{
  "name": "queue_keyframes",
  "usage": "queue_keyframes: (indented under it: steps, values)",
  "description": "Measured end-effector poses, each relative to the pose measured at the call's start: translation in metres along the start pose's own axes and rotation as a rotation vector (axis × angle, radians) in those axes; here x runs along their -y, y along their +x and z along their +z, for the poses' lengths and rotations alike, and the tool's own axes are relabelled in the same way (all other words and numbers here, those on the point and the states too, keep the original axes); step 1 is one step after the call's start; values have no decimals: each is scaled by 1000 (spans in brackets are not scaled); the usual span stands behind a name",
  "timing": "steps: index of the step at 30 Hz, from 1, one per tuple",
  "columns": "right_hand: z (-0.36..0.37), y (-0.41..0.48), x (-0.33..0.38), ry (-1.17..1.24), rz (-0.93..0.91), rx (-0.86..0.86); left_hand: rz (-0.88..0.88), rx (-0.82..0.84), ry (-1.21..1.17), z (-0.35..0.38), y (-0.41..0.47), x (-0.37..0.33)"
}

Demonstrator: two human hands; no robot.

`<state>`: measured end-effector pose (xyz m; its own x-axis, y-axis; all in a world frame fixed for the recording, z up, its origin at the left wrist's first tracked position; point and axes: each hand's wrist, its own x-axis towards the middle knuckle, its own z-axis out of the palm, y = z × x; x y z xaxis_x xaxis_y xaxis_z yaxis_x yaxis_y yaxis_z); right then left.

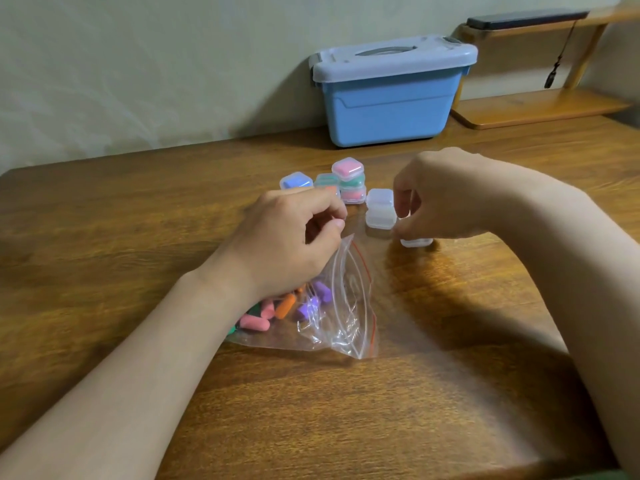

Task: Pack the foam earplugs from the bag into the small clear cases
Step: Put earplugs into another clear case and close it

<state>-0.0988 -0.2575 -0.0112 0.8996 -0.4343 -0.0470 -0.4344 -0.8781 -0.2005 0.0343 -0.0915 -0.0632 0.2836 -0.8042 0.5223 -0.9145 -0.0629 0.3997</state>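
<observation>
A clear zip bag (349,317) with a red seal line lies on the wooden table (104,237). It holds pink (256,322), orange (285,304) and purple earplugs (308,308). My left hand (291,237) is curled above the bag and pinches its raised upper edge. Just beyond it stand filled cases: one blue (296,180) and a stack topped by a pink one (347,168). Two empty clear cases (380,209) are stacked to the right. My right hand (446,199) is beside that stack, fingertips closed on another small clear case (416,242) resting on the table.
A blue lidded storage box (391,98) stands at the back against the wall. To its right is a wooden shelf stand (540,105) with a dark flat device (526,19) on top and a cord hanging from it.
</observation>
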Motion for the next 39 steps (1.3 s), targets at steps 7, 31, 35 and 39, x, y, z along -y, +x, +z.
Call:
queue_keyframes:
  steps: [7,31,35,39]
  values:
    - [1,-2,8,66,-86,15,39,-19,14,-1,0,1]
    - [17,5,21,950,-329,-199,50,-304,-205,-13,4,4]
    - [19,6,21,930,-338,-221,-40,-279,-358,-14,4,4]
    - [21,5,24,887,-363,-283,-76,-216,-418,-22,5,7]
